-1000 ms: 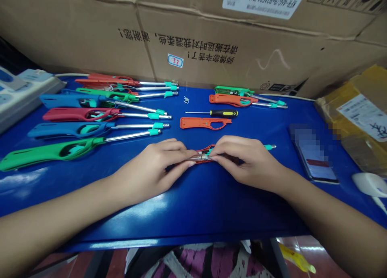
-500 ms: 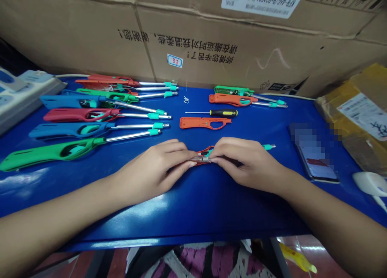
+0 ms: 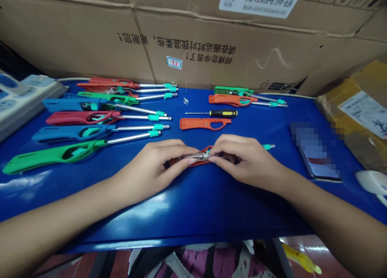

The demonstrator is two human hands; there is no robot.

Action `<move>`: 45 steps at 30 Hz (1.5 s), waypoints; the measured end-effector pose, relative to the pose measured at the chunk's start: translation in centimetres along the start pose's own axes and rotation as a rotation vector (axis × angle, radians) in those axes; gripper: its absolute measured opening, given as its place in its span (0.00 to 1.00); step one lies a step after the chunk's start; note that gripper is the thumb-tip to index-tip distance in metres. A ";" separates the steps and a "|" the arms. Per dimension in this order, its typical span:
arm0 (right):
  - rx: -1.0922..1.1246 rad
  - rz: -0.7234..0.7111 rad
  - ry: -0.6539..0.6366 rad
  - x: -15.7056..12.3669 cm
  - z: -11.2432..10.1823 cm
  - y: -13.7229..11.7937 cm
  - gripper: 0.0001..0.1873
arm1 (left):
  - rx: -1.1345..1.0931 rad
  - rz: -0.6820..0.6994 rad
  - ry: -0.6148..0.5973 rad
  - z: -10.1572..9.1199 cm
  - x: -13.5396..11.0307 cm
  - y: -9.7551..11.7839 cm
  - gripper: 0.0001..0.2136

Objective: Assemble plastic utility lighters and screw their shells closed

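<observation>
My left hand (image 3: 163,161) is closed, thumb and fingers pinching a clear gas tank (image 3: 198,156) with a metallic end. My right hand (image 3: 248,157) is closed too, its fingertips pinching that metallic end. Under both hands lies an opened orange lighter half-shell (image 3: 199,164), mostly covered by my fingers. Its teal-sleeved barrel tip (image 3: 268,146) pokes out beyond my right hand. Just behind, a loose orange shell half (image 3: 205,124) rests flat, with a black-and-yellow screwdriver (image 3: 223,113) lying past it.
Several long-necked lighters, such as a green one (image 3: 54,156), lie at left. Two more lighters (image 3: 232,99) are at back right. A phone (image 3: 314,153), a taped box (image 3: 363,108) and a power strip (image 3: 21,100) flank the blue table (image 3: 193,213). A large carton (image 3: 187,32) stands behind.
Both hands remain together at the lighter. The clear tank shows more plainly between my fingers, and my left fingertips have shifted slightly left along it. The camera view has moved slightly.
</observation>
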State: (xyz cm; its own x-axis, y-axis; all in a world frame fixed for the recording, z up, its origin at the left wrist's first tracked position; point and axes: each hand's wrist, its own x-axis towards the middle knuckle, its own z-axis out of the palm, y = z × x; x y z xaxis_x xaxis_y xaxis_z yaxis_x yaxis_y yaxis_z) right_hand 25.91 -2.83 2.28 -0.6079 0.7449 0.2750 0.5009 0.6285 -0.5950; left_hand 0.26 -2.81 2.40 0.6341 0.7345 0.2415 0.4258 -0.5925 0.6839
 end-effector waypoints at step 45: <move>-0.237 -0.169 -0.006 -0.2 -0.6 0.0 0.11 | 0.048 0.078 0.048 0.2 -0.1 -0.1 0.11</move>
State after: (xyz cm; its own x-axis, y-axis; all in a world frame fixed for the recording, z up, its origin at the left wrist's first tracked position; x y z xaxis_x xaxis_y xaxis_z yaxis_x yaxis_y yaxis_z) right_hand 26.35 -2.85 2.67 -0.6982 0.6244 0.3502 0.5221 0.7788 -0.3477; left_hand 0.26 -2.94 2.21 0.6354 0.7000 0.3260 0.4078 -0.6626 0.6282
